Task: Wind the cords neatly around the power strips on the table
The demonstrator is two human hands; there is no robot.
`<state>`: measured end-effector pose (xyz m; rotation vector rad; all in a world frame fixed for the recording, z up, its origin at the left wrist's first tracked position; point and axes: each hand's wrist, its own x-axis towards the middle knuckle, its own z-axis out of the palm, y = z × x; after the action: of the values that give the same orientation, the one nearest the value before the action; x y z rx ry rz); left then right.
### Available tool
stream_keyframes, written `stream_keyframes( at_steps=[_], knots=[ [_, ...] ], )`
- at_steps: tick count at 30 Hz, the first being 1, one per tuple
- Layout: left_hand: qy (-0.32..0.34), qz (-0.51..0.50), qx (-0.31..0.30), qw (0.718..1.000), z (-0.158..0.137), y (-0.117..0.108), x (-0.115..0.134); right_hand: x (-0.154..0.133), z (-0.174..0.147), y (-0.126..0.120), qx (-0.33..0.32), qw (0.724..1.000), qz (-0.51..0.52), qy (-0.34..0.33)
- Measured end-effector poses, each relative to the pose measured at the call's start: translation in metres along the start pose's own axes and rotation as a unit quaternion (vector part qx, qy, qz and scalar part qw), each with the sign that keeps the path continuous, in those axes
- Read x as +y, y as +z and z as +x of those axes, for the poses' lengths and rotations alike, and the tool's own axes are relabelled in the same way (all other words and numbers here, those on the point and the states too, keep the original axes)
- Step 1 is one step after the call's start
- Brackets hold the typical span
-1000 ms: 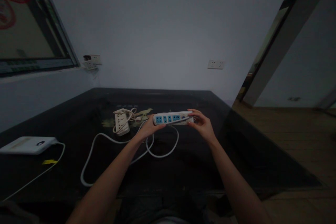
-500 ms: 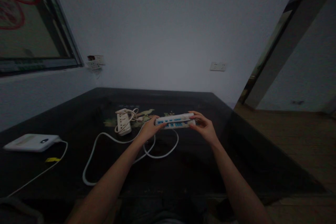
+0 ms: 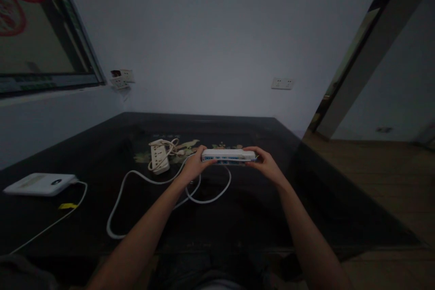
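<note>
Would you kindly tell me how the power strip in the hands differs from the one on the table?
The held strip has blue socket panels, while the table strip has a pale socket face. The held strip spans crosswise between the left hand and right hand; the table strip lies on the dark table, its length pointing roughly away from the viewer. Both have pale casings.

I have a slim white power strip (image 3: pixel 224 152) roughly level above the bench (image 3: pixel 258 217), 1 end in my left hand (image 3: pixel 195 164) and the other in my right hand (image 3: pixel 267 161). A plain white long side is turned up; the blue sockets show only as a narrow, foreshortened band below it, towards me. White cable (image 3: pixel 205 202) lies looped beneath; whether it joins the strip is hidden.
</note>
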<state>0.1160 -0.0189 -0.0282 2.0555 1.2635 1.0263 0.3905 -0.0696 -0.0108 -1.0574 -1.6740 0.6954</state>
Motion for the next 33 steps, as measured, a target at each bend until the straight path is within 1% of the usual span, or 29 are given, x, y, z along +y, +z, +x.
stream_keyframes(
  at_steps=[3, 5, 6, 8, 10, 12, 13, 15, 17, 22, 25, 33],
  knots=[
    [0.012, -0.031, 0.011, 0.999, 0.002, 0.0, 0.001, -0.001, -0.001, -0.002, -0.025, 1.0, -0.011, 0.007],
    [0.017, -0.042, 0.014, 0.999, 0.002, 0.001, 0.002, -0.003, -0.002, -0.003, -0.047, 0.997, -0.06, -0.001],
    [0.018, -0.04, 0.013, 0.999, 0.002, 0.001, 0.003, -0.004, -0.003, -0.002, -0.055, 0.993, -0.105, -0.011],
    [0.022, -0.025, 0.009, 0.999, -0.001, 0.004, 0.006, -0.008, -0.005, 0.004, -0.053, 0.972, -0.226, -0.025],
    [0.029, -0.006, 0.001, 1.0, -0.004, 0.007, 0.009, -0.012, -0.007, 0.015, -0.051, 0.938, -0.342, -0.024],
    [0.039, 0.002, -0.009, 0.999, -0.008, 0.011, 0.013, -0.017, -0.009, 0.027, -0.064, 0.91, -0.41, -0.012],
    [0.041, 0.001, -0.012, 0.999, -0.01, 0.013, 0.015, -0.019, -0.01, 0.033, -0.074, 0.903, -0.423, -0.006],
    [0.041, -0.008, -0.016, 0.999, -0.013, 0.015, 0.02, -0.023, -0.012, 0.041, -0.09, 0.899, -0.429, 0.012],
    [0.036, -0.018, -0.013, 0.999, -0.014, 0.016, 0.023, -0.024, -0.013, 0.044, -0.095, 0.9, -0.425, 0.03],
    [0.032, -0.035, -0.014, 0.999, -0.015, 0.015, 0.026, -0.02, -0.013, 0.039, -0.125, 0.903, -0.405, 0.071],
    [0.034, -0.041, -0.012, 0.999, -0.013, 0.015, 0.024, -0.017, -0.013, 0.038, -0.134, 0.906, -0.395, 0.074],
    [0.038, -0.029, -0.015, 0.999, -0.012, 0.017, 0.021, -0.015, -0.012, 0.043, -0.133, 0.917, -0.37, 0.068]
  ],
)
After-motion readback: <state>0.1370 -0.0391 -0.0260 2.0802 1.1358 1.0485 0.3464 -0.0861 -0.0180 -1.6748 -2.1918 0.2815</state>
